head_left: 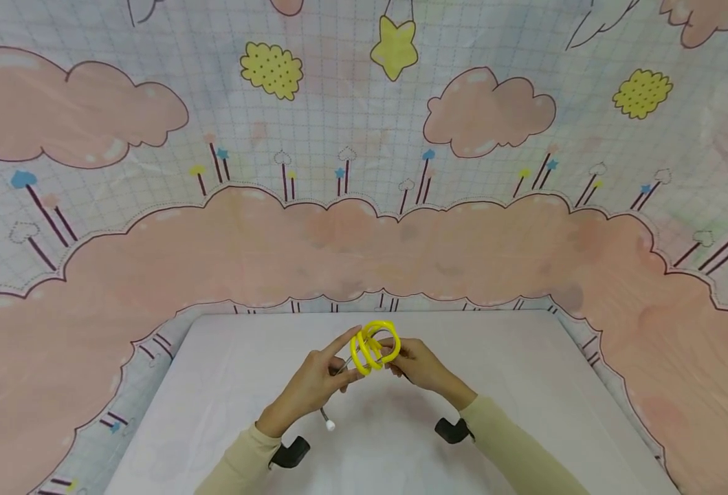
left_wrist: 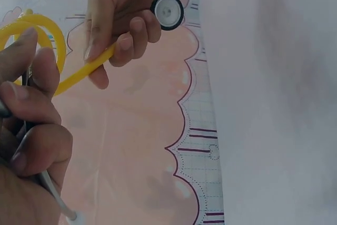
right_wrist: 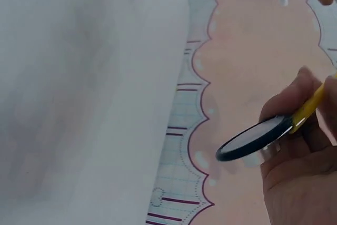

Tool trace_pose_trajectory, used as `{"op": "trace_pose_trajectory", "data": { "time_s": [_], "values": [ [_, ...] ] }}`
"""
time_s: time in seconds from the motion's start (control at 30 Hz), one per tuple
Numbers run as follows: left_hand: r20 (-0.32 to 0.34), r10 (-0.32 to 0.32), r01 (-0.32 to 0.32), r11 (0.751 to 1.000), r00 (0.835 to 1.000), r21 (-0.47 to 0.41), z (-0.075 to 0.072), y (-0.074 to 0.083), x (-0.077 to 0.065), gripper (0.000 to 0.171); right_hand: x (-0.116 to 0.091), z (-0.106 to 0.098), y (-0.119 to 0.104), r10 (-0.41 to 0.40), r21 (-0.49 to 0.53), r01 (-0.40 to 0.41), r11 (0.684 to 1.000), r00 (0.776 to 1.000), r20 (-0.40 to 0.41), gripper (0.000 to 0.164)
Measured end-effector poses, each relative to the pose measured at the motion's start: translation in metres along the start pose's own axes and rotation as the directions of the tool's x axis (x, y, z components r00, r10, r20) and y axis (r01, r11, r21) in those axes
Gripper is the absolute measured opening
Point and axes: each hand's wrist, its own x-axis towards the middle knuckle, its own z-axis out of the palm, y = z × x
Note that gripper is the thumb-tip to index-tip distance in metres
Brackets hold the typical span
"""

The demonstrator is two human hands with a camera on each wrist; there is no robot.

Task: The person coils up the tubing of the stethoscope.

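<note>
A stethoscope with yellow tubing (left_wrist: 79, 76) is held up over the white table, its tubing wound into several loops. My left hand (head_left: 306, 382) grips the loops together with the metal ear tubes, thumb and fingers around them. Below that hand a white ear tip (head_left: 330, 425) hangs out. On the other side, my right hand (head_left: 424, 366) pinches the free stretch of tubing close to the chest piece. The round chest piece (left_wrist: 167, 11), pale with a dark rim, sticks out past the right fingers, and shows edge-on in the right wrist view.
The white tabletop (head_left: 227, 350) lies under both hands. Behind it and along its sides hangs a patterned cloth (head_left: 364, 254) with pink clouds and stars. A black device (head_left: 291, 452) sits at the left wrist and another black device (head_left: 453, 431) at the right.
</note>
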Motion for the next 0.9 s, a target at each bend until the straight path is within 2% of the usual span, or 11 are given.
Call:
{"op": "trace_pose_trajectory", "data": {
  "time_s": [0.27,0.4,0.5,0.63,0.8,0.9],
  "values": [
    [-0.067,-0.083,0.083,0.997,0.994,-0.001,-0.003,-0.002,0.003,0.078,-0.005,0.004,-0.003,-0.019,-0.079,0.018,0.997,1.0,-0.012,0.025],
    [-0.119,-0.115,0.114,0.993,0.986,-0.018,-0.005,-0.008,0.002,0.078,-0.008,0.006,-0.003,0.012,-0.115,-0.016,0.993,1.0,-0.029,0.03],
    [-0.127,-0.111,0.109,0.994,0.986,-0.026,-0.006,-0.01,0.001,0.078,-0.012,0.007,-0.004,0.02,-0.114,-0.025,0.993,0.999,-0.042,0.035],
    [-0.124,-0.093,0.093,0.996,0.988,-0.008,-0.007,-0.01,0.0,0.077,-0.015,0.008,-0.006,-0.016,-0.062,0.014,0.998,0.999,-0.033,0.033],
    [-0.134,-0.09,0.09,0.996,0.987,-0.005,-0.007,-0.011,0.001,0.076,-0.02,0.01,-0.012,-0.027,0.061,0.025,0.998,1.0,0.016,0.016],
    [-0.129,-0.106,0.104,0.994,0.986,-0.018,-0.007,-0.011,0.001,0.076,-0.024,0.009,-0.016,-0.045,0.126,0.04,0.991,0.998,0.035,0.023]
  ]
}}
